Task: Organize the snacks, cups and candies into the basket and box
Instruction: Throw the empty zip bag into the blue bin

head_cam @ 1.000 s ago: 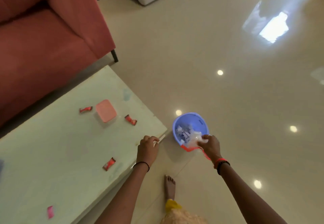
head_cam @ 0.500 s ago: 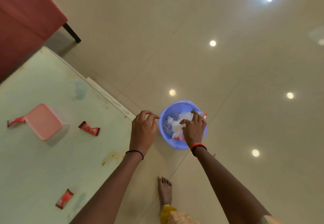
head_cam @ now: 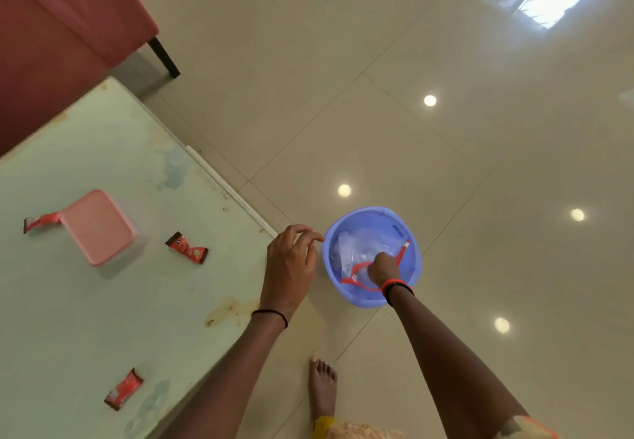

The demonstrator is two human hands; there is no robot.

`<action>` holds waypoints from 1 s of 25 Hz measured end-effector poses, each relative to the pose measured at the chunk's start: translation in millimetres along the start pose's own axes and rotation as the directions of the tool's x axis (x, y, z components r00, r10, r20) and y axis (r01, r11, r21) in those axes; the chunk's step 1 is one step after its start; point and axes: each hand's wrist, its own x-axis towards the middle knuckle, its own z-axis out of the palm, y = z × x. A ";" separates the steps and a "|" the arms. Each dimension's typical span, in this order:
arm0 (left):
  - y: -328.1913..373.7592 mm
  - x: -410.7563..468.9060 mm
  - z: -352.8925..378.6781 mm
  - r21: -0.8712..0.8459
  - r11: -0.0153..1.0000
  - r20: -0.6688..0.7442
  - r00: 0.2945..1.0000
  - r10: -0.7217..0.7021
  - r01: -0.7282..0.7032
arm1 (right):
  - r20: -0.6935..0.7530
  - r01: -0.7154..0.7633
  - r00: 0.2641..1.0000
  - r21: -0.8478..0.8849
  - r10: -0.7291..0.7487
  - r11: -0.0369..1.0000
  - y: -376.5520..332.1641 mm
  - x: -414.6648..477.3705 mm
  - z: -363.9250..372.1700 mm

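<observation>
The right hand (head_cam: pixel 383 268) is down inside the blue basket (head_cam: pixel 372 296) on the floor, fingers curled into a clear bag (head_cam: pixel 356 250) with red trim; whether they grip it I cannot tell. The left hand (head_cam: pixel 290 267) rests at the table (head_cam: pixel 85 318) corner, fingers loosely apart, empty. Three red candies (head_cam: pixel 187 248) and a pink box (head_cam: pixel 97 227) lie on the table.

Glossy beige tiled floor (head_cam: pixel 446 164) with ceiling-light and window reflections, pale green table (head_cam: pixel 85 301), red sofa (head_cam: pixel 51 44) beyond.

candy wrappers on surface: 3 (head_cam: pixel 186 247) (head_cam: pixel 123 389) (head_cam: pixel 40 221) | pink box: 1 (head_cam: pixel 97 227) | blue basket: 1 (head_cam: pixel 404 219) | hands: 2 (head_cam: pixel 290 265) (head_cam: pixel 383 268)
</observation>
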 end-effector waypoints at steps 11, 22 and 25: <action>-6.6 -21.7 -42.8 -0.015 0.998 -0.077 0.995 -0.061 0.060 | 0.015 0.037 0.999 0.216 -0.041 0.976 -25.8 -43.7 -22.7; -1.9 -119.8 -197.9 -0.132 0.978 -0.353 0.914 -0.200 0.164 | -0.263 0.394 0.912 0.340 -0.316 0.854 -169.5 -272.1 -56.0; -31.6 -169.9 -238.8 -0.185 0.953 -0.418 0.858 -0.297 0.240 | -0.206 0.460 0.888 0.359 -0.412 0.812 -210.6 -341.9 -33.7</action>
